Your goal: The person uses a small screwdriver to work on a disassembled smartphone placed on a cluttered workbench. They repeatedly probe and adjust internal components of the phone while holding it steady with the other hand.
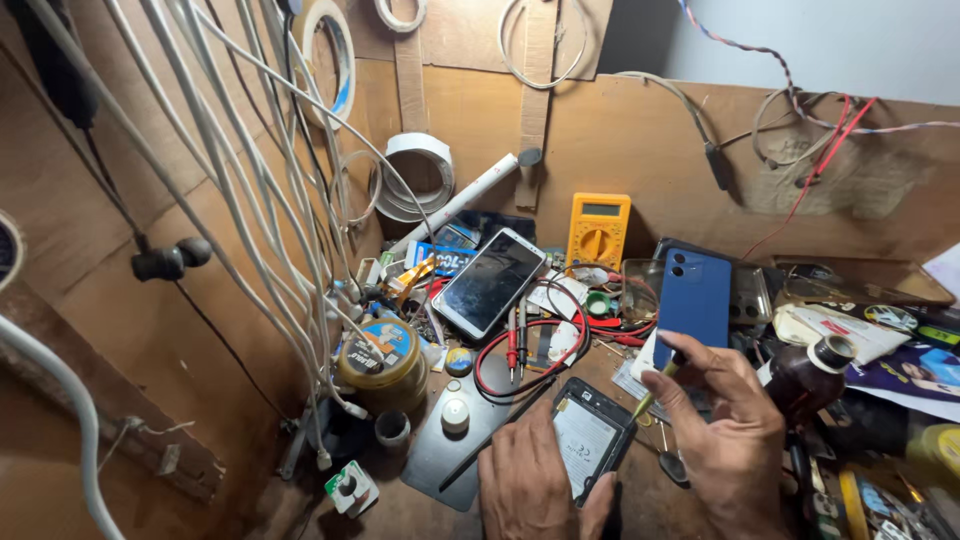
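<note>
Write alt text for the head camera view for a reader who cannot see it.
On a cluttered wooden workbench, the left hand steadies an opened phone while the right hand holds a thin green-tipped tool near its upper corner. Around them lie a blue phone, a white-framed phone, a yellow multimeter with red probe leads, and hanging white cables.

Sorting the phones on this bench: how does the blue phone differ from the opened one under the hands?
The blue phone stands propped upright, closed back with camera lenses facing out; the opened phone lies flat, its insides exposed. No hand holds the blue phone; the left hand steadies the opened one while the right hand holds a thin tool over it. Both are slim rectangles.
</note>
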